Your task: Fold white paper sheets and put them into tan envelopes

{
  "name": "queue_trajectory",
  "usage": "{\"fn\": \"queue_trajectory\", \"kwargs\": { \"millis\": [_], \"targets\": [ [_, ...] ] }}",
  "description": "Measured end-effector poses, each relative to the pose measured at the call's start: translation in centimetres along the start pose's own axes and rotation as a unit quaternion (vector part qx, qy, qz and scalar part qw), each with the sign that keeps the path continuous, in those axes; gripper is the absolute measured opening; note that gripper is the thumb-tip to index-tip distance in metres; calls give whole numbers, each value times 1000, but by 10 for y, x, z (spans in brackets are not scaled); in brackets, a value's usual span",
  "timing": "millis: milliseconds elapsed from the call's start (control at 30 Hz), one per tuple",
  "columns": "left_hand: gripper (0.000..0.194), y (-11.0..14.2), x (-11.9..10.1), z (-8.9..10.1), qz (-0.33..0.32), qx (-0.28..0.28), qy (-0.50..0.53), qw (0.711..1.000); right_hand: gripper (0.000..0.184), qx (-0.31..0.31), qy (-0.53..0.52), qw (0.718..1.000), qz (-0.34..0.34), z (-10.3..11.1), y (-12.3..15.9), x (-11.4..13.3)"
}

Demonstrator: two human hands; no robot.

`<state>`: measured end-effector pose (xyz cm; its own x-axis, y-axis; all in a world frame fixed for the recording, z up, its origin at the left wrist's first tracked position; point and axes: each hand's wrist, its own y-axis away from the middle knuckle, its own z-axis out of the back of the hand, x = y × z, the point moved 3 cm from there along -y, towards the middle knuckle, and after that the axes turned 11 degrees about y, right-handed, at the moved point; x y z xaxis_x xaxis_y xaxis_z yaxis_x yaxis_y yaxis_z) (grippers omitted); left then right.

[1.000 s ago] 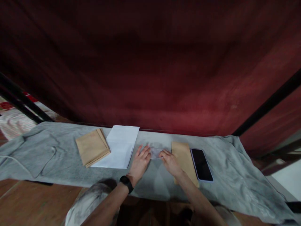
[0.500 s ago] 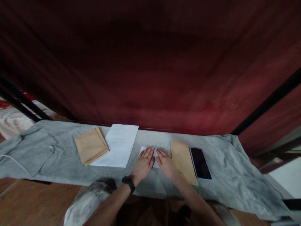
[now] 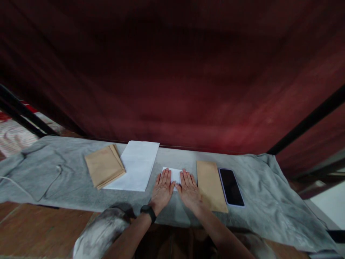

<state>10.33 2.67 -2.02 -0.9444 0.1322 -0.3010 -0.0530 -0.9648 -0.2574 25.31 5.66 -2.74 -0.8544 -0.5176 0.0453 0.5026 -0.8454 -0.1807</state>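
A small folded sheet of white paper [image 3: 175,175] lies on the grey cloth between my hands. My left hand [image 3: 162,189] rests flat on its left side, fingers stretched out and pointing away from me. On the right side my right hand [image 3: 189,190] presses down in the same flat way. The thumbs nearly meet at the near edge of the paper. Just right of my right hand lies a brown envelope [image 3: 211,187]. To the left is a stack of larger white sheets [image 3: 140,165], partly covered by a pile of brown envelopes [image 3: 104,166].
A phone [image 3: 231,187] with a purple case lies right of the single envelope. Grey cloth [image 3: 272,201] covers the bench. A white cable [image 3: 20,185] runs over its left end. Behind hangs a dark red curtain [image 3: 172,90], with black poles [image 3: 307,120] at the sides.
My hands have moved apart, the left to the left and the right slightly to the right, showing more of the folded paper between them.
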Motion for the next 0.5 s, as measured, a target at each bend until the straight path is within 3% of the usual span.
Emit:
{"fn": "queue_trajectory", "kwargs": {
  "millis": [500],
  "targets": [
    [65, 7, 0, -2, 42, -23, -7, 999, 67, 22, -5, 998, -57, 6, 14, 3]
  ]
}}
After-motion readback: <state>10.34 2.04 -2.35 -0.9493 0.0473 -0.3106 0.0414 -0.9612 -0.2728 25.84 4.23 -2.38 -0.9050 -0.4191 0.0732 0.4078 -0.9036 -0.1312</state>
